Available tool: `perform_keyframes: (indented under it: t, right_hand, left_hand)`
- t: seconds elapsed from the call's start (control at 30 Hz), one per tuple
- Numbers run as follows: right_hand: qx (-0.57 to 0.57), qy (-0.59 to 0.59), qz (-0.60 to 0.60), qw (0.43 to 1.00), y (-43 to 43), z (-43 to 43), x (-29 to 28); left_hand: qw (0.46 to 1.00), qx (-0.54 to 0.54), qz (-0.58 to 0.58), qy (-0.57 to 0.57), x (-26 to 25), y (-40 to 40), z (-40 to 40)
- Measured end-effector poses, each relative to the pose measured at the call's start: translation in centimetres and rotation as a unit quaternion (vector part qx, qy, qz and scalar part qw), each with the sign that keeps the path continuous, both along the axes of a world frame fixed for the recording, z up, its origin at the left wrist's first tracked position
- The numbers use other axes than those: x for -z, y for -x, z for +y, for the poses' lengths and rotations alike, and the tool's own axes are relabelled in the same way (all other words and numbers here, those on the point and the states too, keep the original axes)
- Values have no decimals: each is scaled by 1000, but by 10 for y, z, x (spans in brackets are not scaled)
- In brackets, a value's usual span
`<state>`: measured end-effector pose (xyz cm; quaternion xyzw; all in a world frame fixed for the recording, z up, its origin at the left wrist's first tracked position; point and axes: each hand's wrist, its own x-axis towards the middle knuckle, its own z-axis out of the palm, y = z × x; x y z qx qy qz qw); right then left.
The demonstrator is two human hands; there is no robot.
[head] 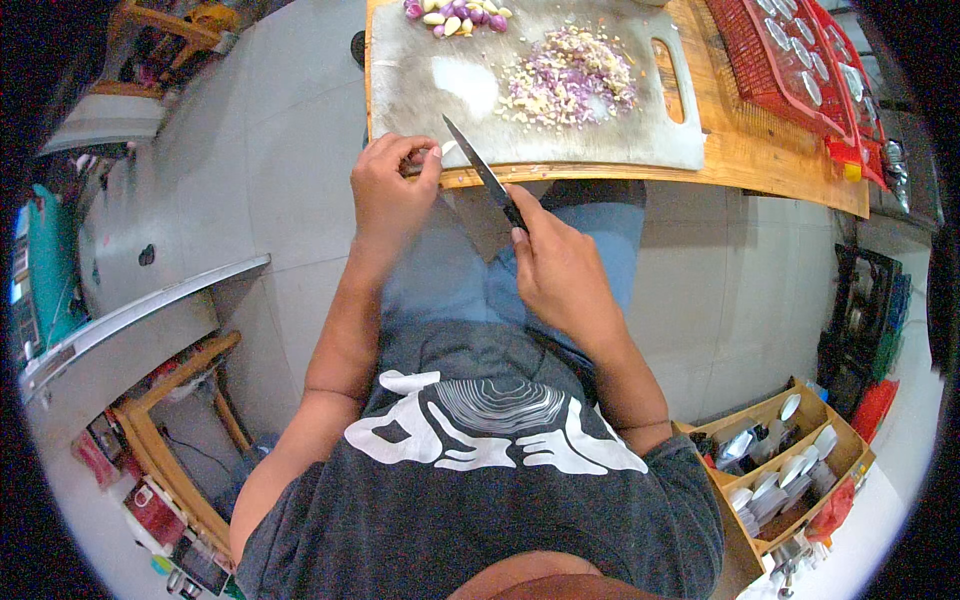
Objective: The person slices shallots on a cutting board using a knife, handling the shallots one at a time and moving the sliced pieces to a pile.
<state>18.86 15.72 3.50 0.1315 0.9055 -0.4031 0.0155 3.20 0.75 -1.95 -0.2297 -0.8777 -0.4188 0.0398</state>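
My right hand grips the black handle of a kitchen knife, its blade angled up and left over the near edge of the cutting board. At the board's near left corner, my left hand has thumb and fingers pinched together. A small pale piece, apparently garlic, shows at the thumb tip, close to the blade. Chopped shallot and garlic lies heaped on the worn white board. Farther back at the left is a pile of peeled garlic cloves and small shallots.
The board rests on a wooden table, with its handle slot at the right. Red plastic baskets with glasses stand on the table's right side. Behind me on the right is a wooden divided box. A wooden-framed stool or chair stands at the left.
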Motion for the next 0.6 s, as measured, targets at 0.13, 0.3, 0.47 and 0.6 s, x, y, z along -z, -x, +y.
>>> perform_keyframes:
  t: [0.13, 0.3, 0.47, 0.6]
  right_hand:
    - [-13, -27, 2, 1000, 0, 0, 7]
    - [-10, -35, 10, 999, 1, 1, 8]
    - [-5, -40, -3, 999, 0, 1, 2]
    - [4, -33, -21, 999, -7, -3, -5]
  left_hand:
    - [1000, 18, 13, 5, -2, 1, 1]
    - [1000, 25, 16, 10, 0, 3, 1]
    - [999, 15, 26, 31, 1, 2, 2]
    - [998, -14, 37, 57, -3, -4, 4]
